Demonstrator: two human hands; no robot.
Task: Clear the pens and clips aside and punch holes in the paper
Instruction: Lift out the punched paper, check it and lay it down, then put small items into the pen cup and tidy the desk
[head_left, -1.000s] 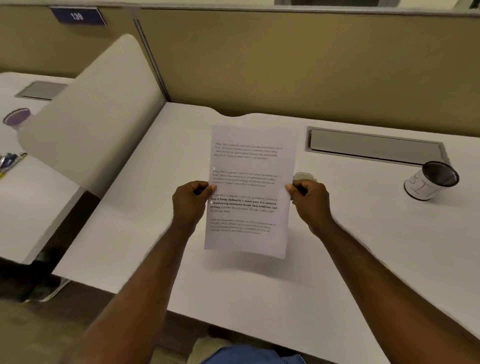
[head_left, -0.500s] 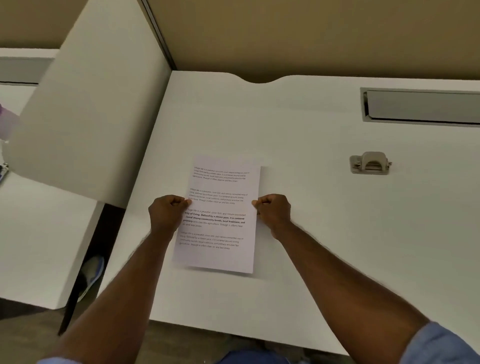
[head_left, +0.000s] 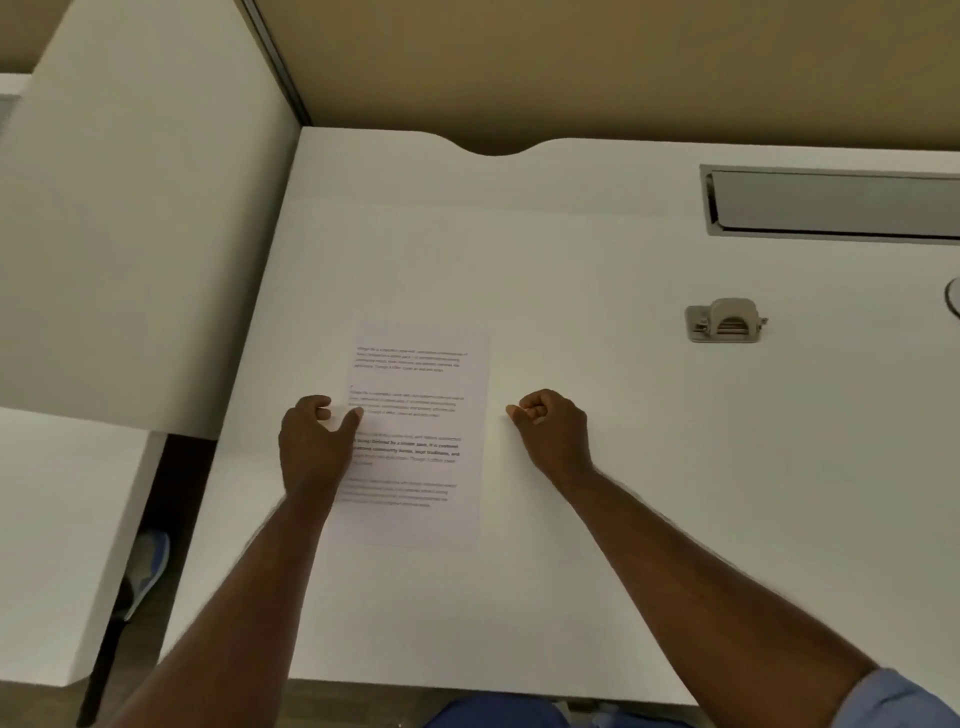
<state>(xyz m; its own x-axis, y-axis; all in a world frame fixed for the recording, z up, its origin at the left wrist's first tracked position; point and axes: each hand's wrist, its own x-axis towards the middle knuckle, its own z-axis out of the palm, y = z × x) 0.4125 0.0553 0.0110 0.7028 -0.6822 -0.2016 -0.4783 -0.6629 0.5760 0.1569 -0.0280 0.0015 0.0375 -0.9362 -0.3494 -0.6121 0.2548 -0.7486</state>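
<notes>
The left hand (head_left: 314, 447) lies over the left edge of the paper (head_left: 415, 441), thumb out on the sheet and fingers loosely curled, gripping nothing I can make out. The right hand (head_left: 553, 431) is clenched and empty, just off the sheet's 3 o'clock edge. The paper lies flat on the desk (head_left: 623, 519), long axis running 12 to 6, white with blurred, unreadable paragraphs. The grey hole punch (head_left: 724, 320) sits well apart at 2 o'clock. A round object at the right border is cut off.
</notes>
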